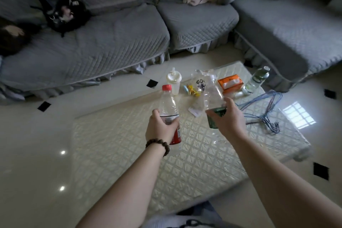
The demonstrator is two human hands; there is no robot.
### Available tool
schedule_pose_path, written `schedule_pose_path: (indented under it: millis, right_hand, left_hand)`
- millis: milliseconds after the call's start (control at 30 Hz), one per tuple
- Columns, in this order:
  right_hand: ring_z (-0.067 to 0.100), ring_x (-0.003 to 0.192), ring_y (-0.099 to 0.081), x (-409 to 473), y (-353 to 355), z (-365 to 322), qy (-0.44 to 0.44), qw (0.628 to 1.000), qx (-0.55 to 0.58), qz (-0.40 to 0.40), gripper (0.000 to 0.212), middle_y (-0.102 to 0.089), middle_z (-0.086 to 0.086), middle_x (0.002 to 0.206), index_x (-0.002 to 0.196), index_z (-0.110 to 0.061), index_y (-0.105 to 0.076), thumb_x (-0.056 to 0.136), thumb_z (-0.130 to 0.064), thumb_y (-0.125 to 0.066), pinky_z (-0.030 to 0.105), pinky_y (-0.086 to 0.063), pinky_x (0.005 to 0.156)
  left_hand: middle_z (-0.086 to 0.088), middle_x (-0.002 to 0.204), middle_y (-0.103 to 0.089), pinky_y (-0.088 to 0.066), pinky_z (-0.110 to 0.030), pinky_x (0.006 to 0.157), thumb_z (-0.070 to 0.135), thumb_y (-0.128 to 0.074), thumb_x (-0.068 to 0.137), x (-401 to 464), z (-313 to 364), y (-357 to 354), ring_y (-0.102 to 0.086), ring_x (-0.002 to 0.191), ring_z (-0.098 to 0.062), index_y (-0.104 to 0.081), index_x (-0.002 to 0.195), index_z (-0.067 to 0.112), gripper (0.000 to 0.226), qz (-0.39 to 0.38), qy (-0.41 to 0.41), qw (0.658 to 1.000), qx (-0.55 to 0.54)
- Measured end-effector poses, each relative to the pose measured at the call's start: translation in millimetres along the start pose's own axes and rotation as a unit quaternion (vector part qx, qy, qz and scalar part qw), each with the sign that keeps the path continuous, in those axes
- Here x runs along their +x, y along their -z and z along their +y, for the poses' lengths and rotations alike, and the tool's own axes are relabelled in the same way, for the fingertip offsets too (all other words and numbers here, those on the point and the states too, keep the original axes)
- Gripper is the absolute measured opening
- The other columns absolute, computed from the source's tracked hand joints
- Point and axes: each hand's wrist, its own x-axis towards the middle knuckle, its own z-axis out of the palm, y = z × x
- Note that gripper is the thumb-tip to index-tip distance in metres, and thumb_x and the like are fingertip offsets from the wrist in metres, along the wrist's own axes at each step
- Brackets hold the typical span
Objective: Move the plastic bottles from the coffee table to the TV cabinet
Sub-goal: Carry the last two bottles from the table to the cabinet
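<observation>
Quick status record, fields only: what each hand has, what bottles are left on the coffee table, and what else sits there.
left hand: grips red-capped bottle round its label, upright, above the table
right hand: grips green-label bottle, tilted slightly, above the table
bottles left on coffee table: one, clear bottle at the far right corner
other items on table: white lidded cup, orange tissue pack, wire hangers, plastic bag
TV cabinet: not in view

Below my left grip (162, 127) and right grip (226, 116) the surface (129, 153) lies bare; beyond them a cup (174, 80), wrappers (192, 89), tissue pack (230, 82) and hangers (264, 109) crowd it.
</observation>
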Motion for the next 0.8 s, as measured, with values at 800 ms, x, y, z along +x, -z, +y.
schedule_pose_path:
  millis: [800]
  right_hand:
    - [0.027,0.099,-0.06,-300,145,228,-0.371,0.852,0.079,0.36,0.078,-0.063,0.008,0.116,0.137,-0.019,-0.043,0.073,-0.054,-0.072,0.033,-0.048,0.076]
  left_hand:
    - [-0.006,0.117,-0.059,-0.045,-0.03,0.08,0.051,-0.072,0.069,-256,95,-153,-0.058,0.103,-0.023,-0.043,0.126,0.017,0.072,-0.378,-0.349,0.855,0.068]
